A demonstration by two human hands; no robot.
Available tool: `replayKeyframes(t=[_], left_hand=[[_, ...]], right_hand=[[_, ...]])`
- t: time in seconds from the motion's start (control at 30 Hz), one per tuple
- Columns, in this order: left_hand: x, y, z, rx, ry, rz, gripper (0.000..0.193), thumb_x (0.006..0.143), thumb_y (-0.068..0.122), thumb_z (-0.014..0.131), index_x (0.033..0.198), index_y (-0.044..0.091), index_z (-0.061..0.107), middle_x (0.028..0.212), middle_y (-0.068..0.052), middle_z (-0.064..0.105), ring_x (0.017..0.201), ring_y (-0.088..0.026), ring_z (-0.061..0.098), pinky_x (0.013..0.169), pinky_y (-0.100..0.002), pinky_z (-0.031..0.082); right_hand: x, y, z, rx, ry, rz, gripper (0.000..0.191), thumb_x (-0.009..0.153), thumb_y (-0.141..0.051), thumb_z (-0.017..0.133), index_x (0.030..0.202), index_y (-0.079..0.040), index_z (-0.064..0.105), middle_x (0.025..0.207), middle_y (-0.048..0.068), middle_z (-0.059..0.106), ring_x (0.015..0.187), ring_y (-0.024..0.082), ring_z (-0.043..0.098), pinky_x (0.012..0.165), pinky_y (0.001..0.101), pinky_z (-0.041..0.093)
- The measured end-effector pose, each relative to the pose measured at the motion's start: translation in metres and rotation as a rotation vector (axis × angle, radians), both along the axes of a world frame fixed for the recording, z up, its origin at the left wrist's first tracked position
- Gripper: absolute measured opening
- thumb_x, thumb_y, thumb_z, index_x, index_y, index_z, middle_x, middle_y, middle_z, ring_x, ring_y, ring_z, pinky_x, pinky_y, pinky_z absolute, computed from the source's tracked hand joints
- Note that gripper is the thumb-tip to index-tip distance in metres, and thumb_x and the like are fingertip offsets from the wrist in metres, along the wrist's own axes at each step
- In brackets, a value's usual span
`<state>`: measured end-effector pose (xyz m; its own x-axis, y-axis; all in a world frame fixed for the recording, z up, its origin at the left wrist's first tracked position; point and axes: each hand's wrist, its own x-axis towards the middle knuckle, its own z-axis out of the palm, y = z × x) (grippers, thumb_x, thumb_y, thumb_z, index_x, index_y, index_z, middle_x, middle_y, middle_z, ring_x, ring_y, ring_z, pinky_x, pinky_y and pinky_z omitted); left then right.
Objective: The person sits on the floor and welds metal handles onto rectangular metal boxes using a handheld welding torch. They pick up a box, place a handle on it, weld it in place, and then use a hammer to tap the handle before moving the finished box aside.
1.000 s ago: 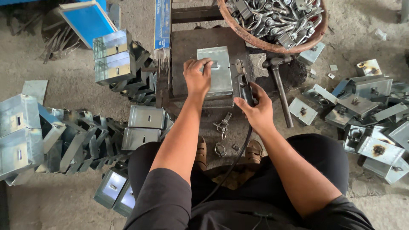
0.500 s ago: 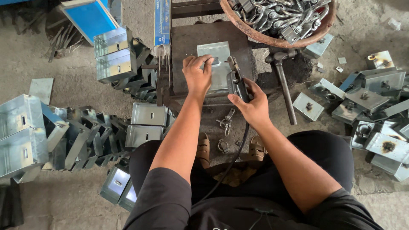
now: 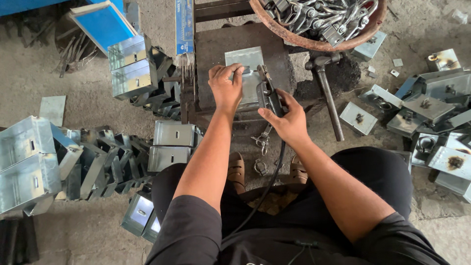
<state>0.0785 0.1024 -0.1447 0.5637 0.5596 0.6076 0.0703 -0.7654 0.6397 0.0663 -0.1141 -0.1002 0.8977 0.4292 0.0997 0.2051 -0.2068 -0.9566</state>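
The left hand [image 3: 224, 88] presses on a grey metal plate [image 3: 245, 71] that lies flat on the dark worktop [image 3: 211, 49], its fingers curled over a small fitting at the plate's middle. The right hand [image 3: 287, 120] is closed around a black tool [image 3: 269, 93], whose tip rests on the plate just beside the left fingers; a black cable [image 3: 267, 186] runs from the tool down between the knees. A hammer [image 3: 326, 93] leans at the worktop's right edge. Behind it a rusty bowl [image 3: 314, 44] holds shackles [image 3: 319, 17]. Folded metal boxes [image 3: 44, 157] are stacked on the floor to the left, and finished plates [image 3: 431, 108] lie scattered to the right. Loose shackles [image 3: 260, 142] lie near the sandalled feet.
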Motion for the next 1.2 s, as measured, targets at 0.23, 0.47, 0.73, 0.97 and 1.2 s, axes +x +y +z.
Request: replayKeyframes(t=[0.23, 0.47, 0.73, 0.97, 1.2], left_hand=[[0.002, -0.001, -0.001, -0.002, -0.018, -0.001, 0.009, 0.085, 0.022, 0.083, 0.093, 0.017, 0.082, 0.086, -0.001, 0.076, 0.101, -0.024, 0.063, 0.088, -0.042, 0.052], [0.001, 0.0, 0.0, 0.022, -0.027, -0.005, 0.009, 0.086, 0.021, 0.082, 0.094, 0.017, 0.082, 0.086, -0.002, 0.076, 0.1, -0.025, 0.063, 0.088, -0.041, 0.052], [0.0, -0.002, 0.003, -0.012, -0.048, -0.019, 0.01, 0.084, 0.021, 0.082, 0.093, 0.017, 0.081, 0.089, -0.003, 0.077, 0.101, -0.025, 0.063, 0.088, -0.041, 0.052], [0.002, -0.002, 0.003, -0.007, -0.038, -0.02, 0.01, 0.085, 0.021, 0.082, 0.093, 0.015, 0.082, 0.086, -0.001, 0.077, 0.098, -0.024, 0.063, 0.087, -0.041, 0.053], [-0.001, 0.002, -0.005, 0.033, -0.06, -0.029, 0.011, 0.085, 0.019, 0.077, 0.096, 0.018, 0.08, 0.088, -0.003, 0.074, 0.097, -0.025, 0.063, 0.087, -0.042, 0.053]], right_hand=[[-0.001, 0.001, 0.0, 0.024, 0.013, 0.02, 0.081, 0.081, -0.044, 0.087, 0.138, 0.005, 0.058, 0.11, 0.01, 0.074, 0.098, 0.014, 0.07, 0.086, 0.0291, 0.056], [-0.004, 0.004, 0.004, 0.004, 0.068, 0.007, 0.082, 0.079, -0.043, 0.087, 0.138, 0.005, 0.058, 0.105, 0.011, 0.074, 0.093, 0.014, 0.07, 0.083, 0.0283, 0.056], [-0.006, 0.004, 0.006, 0.006, 0.09, 0.01, 0.083, 0.078, -0.046, 0.086, 0.138, 0.004, 0.058, 0.106, 0.01, 0.073, 0.092, 0.016, 0.068, 0.082, 0.0305, 0.054], [-0.003, 0.003, -0.007, 0.061, 0.014, 0.014, 0.08, 0.081, -0.044, 0.088, 0.138, 0.005, 0.057, 0.111, 0.009, 0.073, 0.099, 0.015, 0.067, 0.089, 0.0294, 0.054], [-0.007, 0.002, -0.009, 0.001, -0.052, -0.007, 0.077, 0.082, -0.036, 0.089, 0.142, 0.001, 0.059, 0.124, 0.014, 0.071, 0.106, 0.023, 0.066, 0.088, 0.0377, 0.051]])
